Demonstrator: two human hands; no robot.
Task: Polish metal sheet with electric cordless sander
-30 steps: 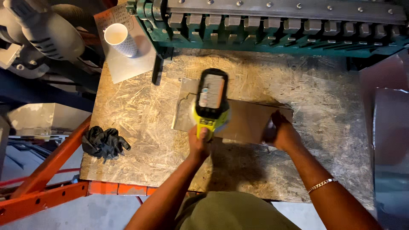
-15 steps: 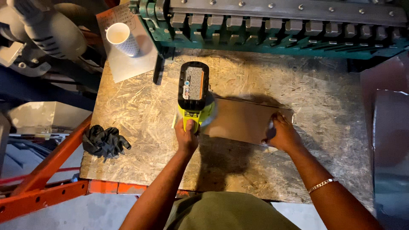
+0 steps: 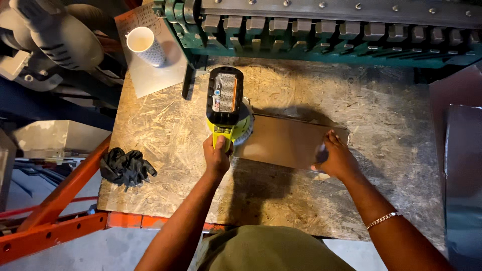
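Note:
My left hand (image 3: 217, 155) grips the yellow-green handle of a cordless power tool (image 3: 226, 103) with a black battery on top. The tool stands at the left end of a flat sheet-metal piece (image 3: 286, 143) lying on the chipboard bench (image 3: 165, 135). My right hand (image 3: 337, 158) presses down on the sheet's right end, fingers spread over its near edge. The tool's working head is hidden under its body.
A green metal brake with a row of steel fingers (image 3: 321, 30) runs along the bench's far edge. A paper cup (image 3: 144, 44) rests on a paper sheet at the far left. Black gloves (image 3: 125, 168) lie at the bench's left edge above an orange frame (image 3: 65, 195).
My left hand has carried the tool leftward from over the sheet's left part to its left end. The right hand has stayed on the sheet's right end.

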